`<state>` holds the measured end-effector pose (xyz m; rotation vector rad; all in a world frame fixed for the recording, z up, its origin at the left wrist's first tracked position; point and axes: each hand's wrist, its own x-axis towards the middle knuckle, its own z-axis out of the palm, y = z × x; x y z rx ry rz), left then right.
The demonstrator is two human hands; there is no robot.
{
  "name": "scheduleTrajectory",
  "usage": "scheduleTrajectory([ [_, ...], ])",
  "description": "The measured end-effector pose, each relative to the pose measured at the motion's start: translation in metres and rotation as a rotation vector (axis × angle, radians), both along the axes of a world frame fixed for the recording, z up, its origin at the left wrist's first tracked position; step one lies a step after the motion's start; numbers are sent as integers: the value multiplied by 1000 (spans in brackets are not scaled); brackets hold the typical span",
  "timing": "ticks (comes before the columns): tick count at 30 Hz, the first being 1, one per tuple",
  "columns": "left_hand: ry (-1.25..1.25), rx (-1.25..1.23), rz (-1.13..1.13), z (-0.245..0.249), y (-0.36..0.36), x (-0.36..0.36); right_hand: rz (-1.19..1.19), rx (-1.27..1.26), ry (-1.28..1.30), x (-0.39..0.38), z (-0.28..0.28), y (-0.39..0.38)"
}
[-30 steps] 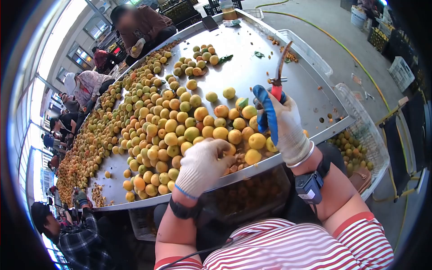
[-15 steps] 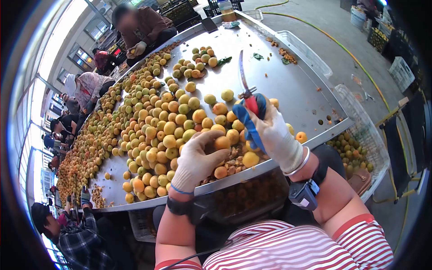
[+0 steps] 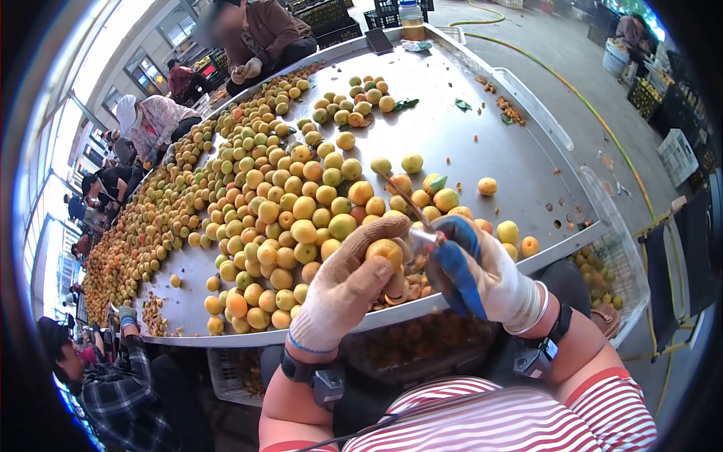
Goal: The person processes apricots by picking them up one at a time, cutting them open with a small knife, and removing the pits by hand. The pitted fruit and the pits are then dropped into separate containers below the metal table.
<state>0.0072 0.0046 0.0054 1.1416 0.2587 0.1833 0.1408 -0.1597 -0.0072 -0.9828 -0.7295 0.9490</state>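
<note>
My left hand (image 3: 343,290), in a white knitted glove, is closed around a yellow-orange apricot (image 3: 385,255), holding it over the near edge of the metal table (image 3: 482,151). Close on its right, my right hand (image 3: 497,279) grips a knife (image 3: 410,197) with a slim curved blade and a red part at its handle. That blade points up and left, just above the apricot. Blue material covers the fingers of the right glove. Split fruit pieces (image 3: 414,286) lie under both hands. A broad heap of apricots (image 3: 305,207) spreads leftward from them.
A raised metal rim borders the table. White crates (image 3: 629,282) with fruit stand beside and below it. A jar (image 3: 411,21) and a dark phone (image 3: 379,41) rest at the far end. Other people sit along the left side, one in a plaid shirt (image 3: 124,399).
My left hand has lifted an apricot from the heap's edge and turned it up. My right hand has come lower, its blade swinging from upright to slanting left near the fruit. The view has shifted slightly.
</note>
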Motion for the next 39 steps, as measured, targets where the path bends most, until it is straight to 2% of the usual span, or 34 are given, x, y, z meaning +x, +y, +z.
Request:
scheduleTrajectory([
  [1, -3, -1, 0, -3, -1, -1, 0, -1, -3, -1, 0, -1],
  [3, -67, 200, 53, -8, -2, -1, 122, 7, -40, 0, 0, -4],
  [5, -82, 180, 104, -8, -6, 2, 120, -64, -45, -3, 5, -6],
  [9, -79, 265, 116, -14, -8, -1, 44, -53, -202, -8, -3, -2],
  [11, -88, 272, 90, -6, -14, -2, 24, -132, -506, -7, -3, -3],
  [16, -104, 347, 79, -12, -15, -6, -94, -55, -578, -11, -13, 1],
  [18, -150, 399, 174, -12, -21, -5, -159, -12, -650, -14, -15, 2],
  [25, -140, 587, 232, -15, -27, -6, -261, -61, -728, -34, -26, 5],
  [29, -192, 705, 298, -25, -27, 0, -327, -62, -671, -44, -31, 11],
  [30, -208, 748, 321, -30, -27, 1, -307, -62, -592, -45, -32, 13],
  [31, -208, 744, 318, -30, -28, 1, -286, -62, -512, -47, -32, 14],
  [35, -229, 755, 322, -33, -27, 4, -329, -35, -466, -51, -33, 17],
  [36, -179, 727, 313, -32, -27, 4, -332, 29, -333, -52, -38, 20],
  [37, -129, 698, 305, -31, -26, 5, -331, 28, -333, -46, -31, 17],
  [39, -159, 681, 280, -28, -23, 9, 136, -295, 325, -25, -9, 10],
])
